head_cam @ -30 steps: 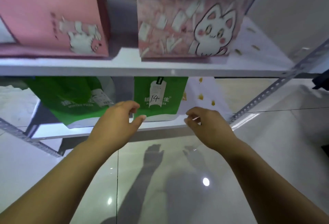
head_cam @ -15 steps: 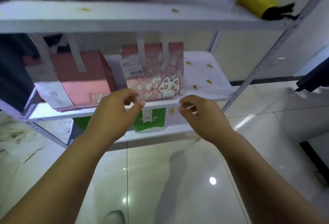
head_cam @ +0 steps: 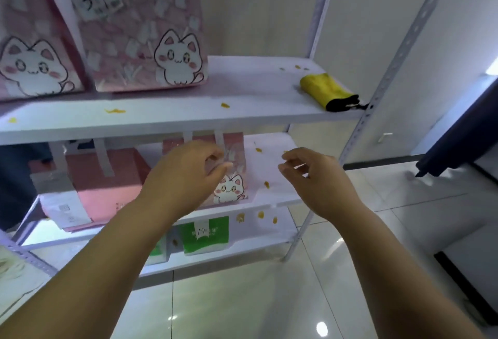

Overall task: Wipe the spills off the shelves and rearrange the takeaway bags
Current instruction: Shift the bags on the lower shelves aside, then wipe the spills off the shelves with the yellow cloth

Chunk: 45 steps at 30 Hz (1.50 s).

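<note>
While both arms reach forward, the white metal shelving unit (head_cam: 188,120) fills the view with three boards. On its top board stand two pink cat-print bags (head_cam: 151,31), the nearer one tagged "34". Two more pink bags (head_cam: 107,177) sit on the middle board, one lying on its side, and a green bag (head_cam: 206,233) marked "14" stands on the bottom board. The left hand (head_cam: 186,177) and right hand (head_cam: 318,179) hover empty before the middle board, fingers loosely curled, thumbs near forefingers, gripping nothing. A rolled yellow cloth (head_cam: 323,90) lies at the top board's right end. Yellow spill flecks (head_cam: 114,110) dot all three boards.
</note>
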Motion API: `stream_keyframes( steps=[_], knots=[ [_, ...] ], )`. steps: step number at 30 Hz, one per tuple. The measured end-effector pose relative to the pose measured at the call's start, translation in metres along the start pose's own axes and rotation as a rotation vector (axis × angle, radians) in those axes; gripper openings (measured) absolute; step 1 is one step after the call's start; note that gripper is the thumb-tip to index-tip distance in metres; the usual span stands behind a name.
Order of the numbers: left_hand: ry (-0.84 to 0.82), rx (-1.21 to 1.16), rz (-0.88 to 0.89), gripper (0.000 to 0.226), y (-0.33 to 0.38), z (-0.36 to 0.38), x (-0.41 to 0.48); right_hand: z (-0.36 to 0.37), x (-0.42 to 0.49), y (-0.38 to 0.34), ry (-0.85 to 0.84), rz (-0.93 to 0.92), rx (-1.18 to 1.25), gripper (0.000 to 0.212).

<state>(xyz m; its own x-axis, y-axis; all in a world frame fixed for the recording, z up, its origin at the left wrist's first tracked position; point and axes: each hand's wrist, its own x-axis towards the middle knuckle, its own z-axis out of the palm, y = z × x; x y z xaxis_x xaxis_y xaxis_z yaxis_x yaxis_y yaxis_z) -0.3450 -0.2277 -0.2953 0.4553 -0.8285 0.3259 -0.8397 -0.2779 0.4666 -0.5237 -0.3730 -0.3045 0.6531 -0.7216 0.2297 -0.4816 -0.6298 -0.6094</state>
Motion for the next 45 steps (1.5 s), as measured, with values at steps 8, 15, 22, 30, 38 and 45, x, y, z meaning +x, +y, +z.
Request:
stream_keyframes(
  steps=[8,15,22,30,38,45],
  knots=[
    [0.021,-0.048,0.121,0.023,0.005,0.007,0.097,-0.030,0.066,0.021,0.144,0.093,-0.046,0.018],
    [-0.006,-0.029,0.220,0.027,0.008,0.033,0.176,-0.047,0.131,0.055,0.246,0.105,-0.190,0.030],
    [-0.085,0.102,0.195,0.035,0.019,0.074,0.238,-0.061,0.212,0.100,0.145,0.130,-0.346,0.049],
    [-0.197,0.217,0.011,0.055,0.029,0.112,0.284,-0.058,0.266,0.134,-0.202,0.158,-0.593,0.054],
    [-0.305,0.375,-0.125,0.042,0.035,0.122,0.291,-0.049,0.286,0.136,-0.242,-0.054,-0.543,0.040],
    [-0.326,0.421,-0.124,0.048,0.028,0.121,0.300,-0.044,0.318,0.138,-0.250,-0.214,-0.495,0.040]
  ],
)
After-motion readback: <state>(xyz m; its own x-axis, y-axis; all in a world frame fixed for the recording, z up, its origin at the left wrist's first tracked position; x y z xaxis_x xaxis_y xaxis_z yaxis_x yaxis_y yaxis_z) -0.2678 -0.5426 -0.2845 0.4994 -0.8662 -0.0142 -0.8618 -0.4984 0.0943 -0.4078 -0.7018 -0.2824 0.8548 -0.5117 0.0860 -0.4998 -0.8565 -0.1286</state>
